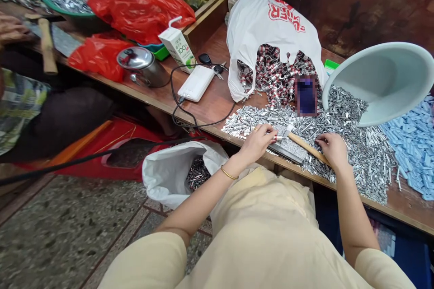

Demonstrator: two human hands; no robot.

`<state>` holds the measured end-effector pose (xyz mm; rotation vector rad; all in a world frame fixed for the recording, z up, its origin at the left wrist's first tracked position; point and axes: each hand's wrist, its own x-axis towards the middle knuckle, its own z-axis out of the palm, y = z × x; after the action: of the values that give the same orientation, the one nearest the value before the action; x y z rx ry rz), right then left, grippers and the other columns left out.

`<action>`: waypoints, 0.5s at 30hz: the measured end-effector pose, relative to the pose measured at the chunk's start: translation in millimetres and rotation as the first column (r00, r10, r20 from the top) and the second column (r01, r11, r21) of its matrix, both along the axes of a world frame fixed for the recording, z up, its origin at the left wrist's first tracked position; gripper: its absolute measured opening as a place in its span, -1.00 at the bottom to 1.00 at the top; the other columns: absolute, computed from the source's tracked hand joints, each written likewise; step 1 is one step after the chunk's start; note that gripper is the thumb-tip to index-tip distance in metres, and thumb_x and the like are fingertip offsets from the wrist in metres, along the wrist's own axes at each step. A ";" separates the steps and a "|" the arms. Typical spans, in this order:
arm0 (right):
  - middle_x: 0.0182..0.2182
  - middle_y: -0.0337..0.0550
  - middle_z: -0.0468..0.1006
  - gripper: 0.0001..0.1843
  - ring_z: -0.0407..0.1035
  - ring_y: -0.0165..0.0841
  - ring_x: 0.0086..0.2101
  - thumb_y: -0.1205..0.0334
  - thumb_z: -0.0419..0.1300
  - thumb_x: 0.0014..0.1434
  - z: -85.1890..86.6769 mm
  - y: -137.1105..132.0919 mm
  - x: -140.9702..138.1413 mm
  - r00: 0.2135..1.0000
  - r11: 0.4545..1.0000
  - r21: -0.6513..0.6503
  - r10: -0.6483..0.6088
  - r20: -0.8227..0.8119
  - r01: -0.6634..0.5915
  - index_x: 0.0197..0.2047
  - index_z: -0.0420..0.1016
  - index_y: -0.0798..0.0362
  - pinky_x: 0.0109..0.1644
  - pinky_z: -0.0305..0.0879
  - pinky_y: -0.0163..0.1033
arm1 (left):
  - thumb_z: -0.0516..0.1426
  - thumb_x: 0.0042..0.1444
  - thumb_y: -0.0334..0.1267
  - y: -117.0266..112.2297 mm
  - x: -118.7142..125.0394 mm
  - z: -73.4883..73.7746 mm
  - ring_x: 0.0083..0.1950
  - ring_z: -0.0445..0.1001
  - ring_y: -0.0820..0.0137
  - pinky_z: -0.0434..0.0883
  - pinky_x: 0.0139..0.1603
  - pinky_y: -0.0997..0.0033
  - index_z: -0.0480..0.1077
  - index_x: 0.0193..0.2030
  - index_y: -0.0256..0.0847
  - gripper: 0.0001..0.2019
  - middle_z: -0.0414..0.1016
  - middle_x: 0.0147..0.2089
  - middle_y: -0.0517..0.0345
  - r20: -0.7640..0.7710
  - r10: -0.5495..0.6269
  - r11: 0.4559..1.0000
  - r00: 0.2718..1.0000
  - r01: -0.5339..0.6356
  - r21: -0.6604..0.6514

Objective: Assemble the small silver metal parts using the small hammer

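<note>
My left hand point(259, 139) pinches a small red-and-white metal part point(278, 137) and holds it on a grey metal block point(290, 148) at the bench's front edge. My right hand point(332, 149) is closed around the wooden handle of a small hammer point(305, 144), whose head rests right beside that part. All around both hands lies a spread of loose silver metal pieces point(356, 144).
A white plastic bag point(267, 31) full of red-and-white parts stands behind. A tipped grey basin point(383, 81) and blue pieces point(415, 144) lie right. A power bank point(196, 83), keys, drink carton point(178, 47), steel pot point(140, 65) and red bags point(139, 6) lie left. A white sack point(169, 171) sits below the bench.
</note>
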<state>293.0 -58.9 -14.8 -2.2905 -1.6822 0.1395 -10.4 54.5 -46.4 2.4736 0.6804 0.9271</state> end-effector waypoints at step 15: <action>-0.25 -0.10 0.60 -0.75 0.47 -0.25 -0.21 0.24 0.03 0.43 15.6 37.8 -116.2 0.863 0.854 0.364 0.463 -0.205 -0.371 -0.14 0.54 -0.03 -0.10 0.39 -0.14 | 0.18 0.34 -0.23 -8.1 -5.6 -13.6 -0.13 0.49 0.30 0.45 -0.05 0.26 0.46 -0.05 -0.24 -0.85 0.59 -0.18 0.07 0.198 0.089 0.996 0.976 -0.089 -0.006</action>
<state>176.8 -21.1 0.8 -1.5605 -1.8675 0.2614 -16.1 46.4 -60.0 2.3288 0.7259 1.1896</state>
